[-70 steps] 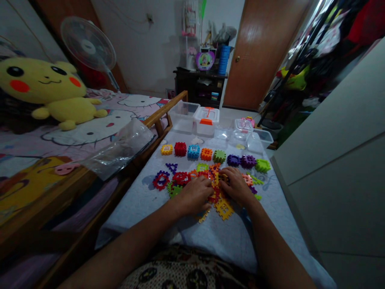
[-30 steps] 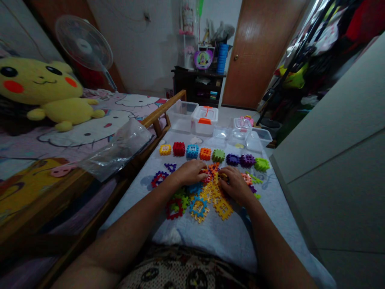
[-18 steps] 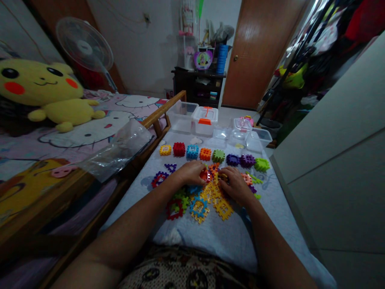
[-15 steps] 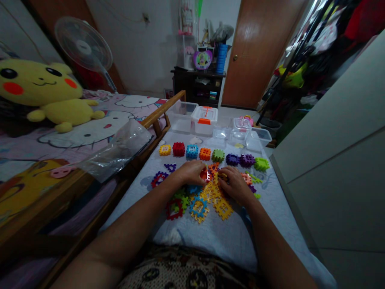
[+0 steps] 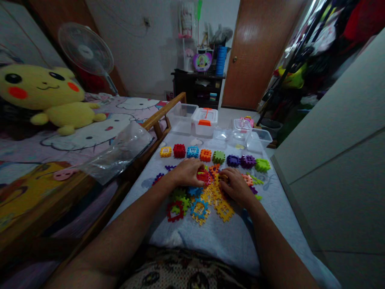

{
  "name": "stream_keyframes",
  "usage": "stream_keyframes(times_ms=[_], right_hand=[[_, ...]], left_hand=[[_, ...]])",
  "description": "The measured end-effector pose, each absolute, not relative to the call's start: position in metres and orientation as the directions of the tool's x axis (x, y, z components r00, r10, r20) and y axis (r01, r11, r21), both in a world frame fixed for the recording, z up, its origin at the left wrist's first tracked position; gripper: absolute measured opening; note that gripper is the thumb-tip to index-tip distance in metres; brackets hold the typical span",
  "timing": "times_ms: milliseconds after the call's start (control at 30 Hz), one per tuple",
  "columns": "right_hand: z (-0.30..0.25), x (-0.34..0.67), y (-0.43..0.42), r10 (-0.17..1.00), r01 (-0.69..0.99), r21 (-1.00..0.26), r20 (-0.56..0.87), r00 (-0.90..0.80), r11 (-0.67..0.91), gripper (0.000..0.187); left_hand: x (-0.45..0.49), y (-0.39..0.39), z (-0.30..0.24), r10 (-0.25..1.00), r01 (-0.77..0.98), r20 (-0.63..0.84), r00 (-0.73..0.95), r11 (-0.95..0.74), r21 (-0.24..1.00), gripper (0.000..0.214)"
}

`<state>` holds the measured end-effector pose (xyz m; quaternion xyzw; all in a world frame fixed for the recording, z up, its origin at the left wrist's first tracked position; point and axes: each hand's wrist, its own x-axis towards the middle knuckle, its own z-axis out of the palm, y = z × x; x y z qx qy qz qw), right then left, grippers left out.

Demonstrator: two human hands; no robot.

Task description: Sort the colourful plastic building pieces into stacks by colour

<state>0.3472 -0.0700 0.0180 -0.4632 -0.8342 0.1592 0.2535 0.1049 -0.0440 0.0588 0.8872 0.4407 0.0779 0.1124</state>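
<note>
My left hand (image 5: 189, 172) is over the pile, thumb and fingers apart, beside a red interlocking plastic building tile (image 5: 204, 177). Curled over the pile's right side, my right hand (image 5: 234, 183) has its fingers on a yellow building tile (image 5: 223, 178), partly hidden beneath them. Yellow tiles (image 5: 224, 209) spread out below the hands, and a blue ring-shaped tile (image 5: 199, 208) rests on some of them. To the lower left are a red frame tile (image 5: 175, 211) and green tiles (image 5: 181, 197). An orange tile (image 5: 214, 170) lies between the hands.
Behind the pile runs a row of tile stacks, including a red stack (image 5: 179, 151) and a purple stack (image 5: 248, 161). Clear plastic boxes (image 5: 204, 127) stand at the table's far end. A wooden rail (image 5: 164, 111) borders the left side; a white cabinet (image 5: 337, 160) is at right.
My left hand has shifted slightly left and its fingers have parted from the red tile, which now lies lower in the pile. My right hand stays nearly in place.
</note>
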Motion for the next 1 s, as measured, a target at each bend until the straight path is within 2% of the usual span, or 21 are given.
stream_keyframes(times_ms=[133, 267, 500, 833, 1000], right_hand=[[0.018, 0.347, -0.070, 0.853, 0.691, -0.502, 0.264, -0.450, 0.520, 0.017], [0.017, 0.347, -0.069, 0.847, 0.687, -0.497, 0.269, -0.459, 0.530, 0.017], [0.017, 0.347, -0.069, 0.844, 0.684, -0.495, 0.272, -0.462, 0.535, 0.018], [0.018, 0.346, -0.070, 0.846, 0.696, -0.481, 0.275, -0.457, 0.533, 0.017], [0.016, 0.347, -0.069, 0.847, 0.699, -0.480, 0.271, -0.456, 0.530, 0.018]], left_hand=[[0.097, -0.045, 0.059, 0.816, 0.782, 0.043, 0.576, -0.565, 0.262, 0.045], [0.106, -0.046, 0.058, 0.809, 0.788, 0.046, 0.586, -0.582, 0.200, 0.046], [0.126, -0.047, 0.058, 0.817, 0.820, -0.079, 0.571, -0.566, 0.081, 0.041], [0.135, -0.042, 0.057, 0.816, 0.830, -0.154, 0.557, -0.555, 0.061, 0.043], [0.135, -0.039, 0.055, 0.816, 0.830, -0.152, 0.558, -0.550, 0.094, 0.044]])
